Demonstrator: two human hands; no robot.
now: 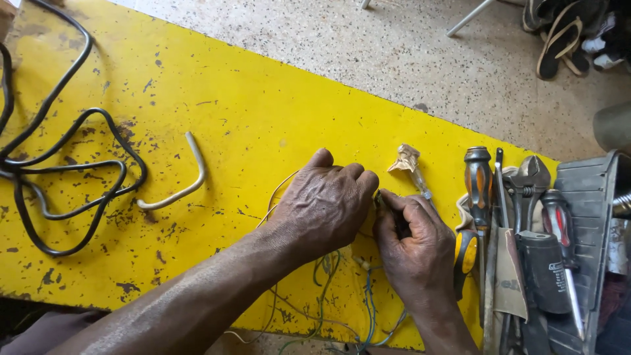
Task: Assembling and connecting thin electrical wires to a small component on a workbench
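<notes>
My left hand (325,204) lies knuckles-up on the yellow table (250,105), its fingers curled over thin wires (328,289). My right hand (414,240) is closed beside it, fingertips pinching something small where the two hands meet; what it is stays hidden. Green, blue and pale wires trail from under both hands toward the near table edge. A small screwdriver with a paper-wrapped handle (411,167) lies just beyond my right hand.
A coiled black cable (66,171) lies at the table's left, with a bent grey tube (181,184) beside it. To the right are screwdrivers (478,187), a wrench (529,184) and a dark tool tray (591,210). Sandals (565,33) sit on the speckled floor.
</notes>
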